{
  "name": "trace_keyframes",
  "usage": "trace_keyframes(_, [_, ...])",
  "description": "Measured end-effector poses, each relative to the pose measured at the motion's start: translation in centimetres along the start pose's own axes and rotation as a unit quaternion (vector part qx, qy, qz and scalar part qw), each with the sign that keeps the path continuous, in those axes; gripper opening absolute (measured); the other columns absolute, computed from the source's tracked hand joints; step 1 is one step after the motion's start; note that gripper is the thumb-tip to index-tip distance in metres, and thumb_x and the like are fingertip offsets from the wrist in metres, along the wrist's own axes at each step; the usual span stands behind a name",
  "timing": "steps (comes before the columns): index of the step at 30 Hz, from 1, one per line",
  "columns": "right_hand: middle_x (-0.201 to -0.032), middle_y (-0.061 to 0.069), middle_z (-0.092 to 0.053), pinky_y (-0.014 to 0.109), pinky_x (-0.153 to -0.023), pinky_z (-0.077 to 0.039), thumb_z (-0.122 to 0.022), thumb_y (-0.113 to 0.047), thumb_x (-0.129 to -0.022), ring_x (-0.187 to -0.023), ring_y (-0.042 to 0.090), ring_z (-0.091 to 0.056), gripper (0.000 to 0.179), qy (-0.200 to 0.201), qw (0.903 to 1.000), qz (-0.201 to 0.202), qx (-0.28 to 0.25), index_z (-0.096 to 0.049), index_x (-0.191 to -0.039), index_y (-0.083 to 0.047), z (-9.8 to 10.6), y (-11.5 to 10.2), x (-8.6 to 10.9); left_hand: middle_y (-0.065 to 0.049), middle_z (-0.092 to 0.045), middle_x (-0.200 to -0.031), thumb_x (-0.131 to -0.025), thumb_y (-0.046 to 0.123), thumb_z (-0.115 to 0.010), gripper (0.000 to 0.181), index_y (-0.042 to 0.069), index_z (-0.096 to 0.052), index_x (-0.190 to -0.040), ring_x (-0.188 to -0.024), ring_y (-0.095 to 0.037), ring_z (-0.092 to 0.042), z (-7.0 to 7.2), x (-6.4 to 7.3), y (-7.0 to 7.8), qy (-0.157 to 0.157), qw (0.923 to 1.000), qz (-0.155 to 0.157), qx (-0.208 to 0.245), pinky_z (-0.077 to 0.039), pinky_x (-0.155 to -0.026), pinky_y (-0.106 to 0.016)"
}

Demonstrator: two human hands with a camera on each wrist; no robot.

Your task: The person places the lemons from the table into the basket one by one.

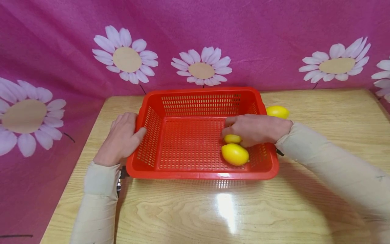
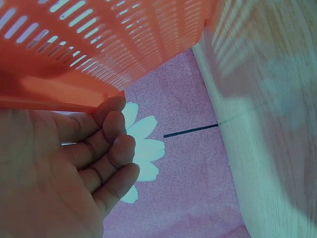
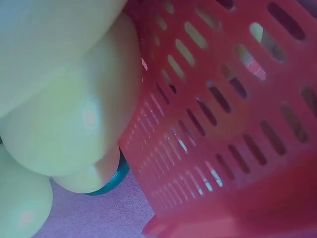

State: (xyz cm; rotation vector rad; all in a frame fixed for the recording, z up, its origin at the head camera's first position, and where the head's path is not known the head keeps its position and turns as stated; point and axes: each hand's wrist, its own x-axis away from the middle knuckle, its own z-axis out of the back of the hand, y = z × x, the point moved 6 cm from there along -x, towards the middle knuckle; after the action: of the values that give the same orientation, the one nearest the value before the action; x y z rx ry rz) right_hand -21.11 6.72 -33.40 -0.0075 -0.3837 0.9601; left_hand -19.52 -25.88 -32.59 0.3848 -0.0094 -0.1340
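A red plastic basket point(image 1: 195, 174) with slotted walls stands on the wooden table. My left hand point(image 1: 125, 139) grips its left rim, thumb over the inner side and fingers outside; the left wrist view shows those fingers point(image 2: 114, 144) bent under the rim. Reaching over the right wall, my right hand point(image 1: 253, 128) is down inside with its fingers curled at a lemon point(image 1: 232, 139), which it partly covers. A second lemon point(image 1: 235, 155) lies just in front, on the basket floor. The right wrist view misses the right hand; it shows the slotted wall point(image 3: 198, 119) and large pale-yellow rounded fruit point(image 3: 84, 104).
Behind the right forearm, another lemon point(image 1: 278, 112) lies outside the basket's right wall. A small teal thing point(image 3: 116, 178) shows beside the pale fruit. The wooden table point(image 1: 170, 210) reaches back to a magenta cloth point(image 1: 259, 40) with white flowers.
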Motion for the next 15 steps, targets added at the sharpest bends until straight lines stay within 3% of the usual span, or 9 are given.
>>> trace_keyframes(15, [-0.13, 0.008, -0.066, 0.043, -0.091, -0.059, -0.076, -0.004, -0.085, -0.1, 0.025, -0.066, 0.044, -0.003, 0.9999, -0.01, -0.002, -0.07, -0.123, -0.025, 0.2, 0.11, 0.24, -0.016, -0.056, -0.109, -0.1, 0.027, -0.046, 0.038, -0.002, -0.054, -0.123, -0.106, -0.035, -0.045, 0.03, -0.02, 0.14, -0.004, 1.0, 0.001, 0.001, -0.034, -0.091, -0.049])
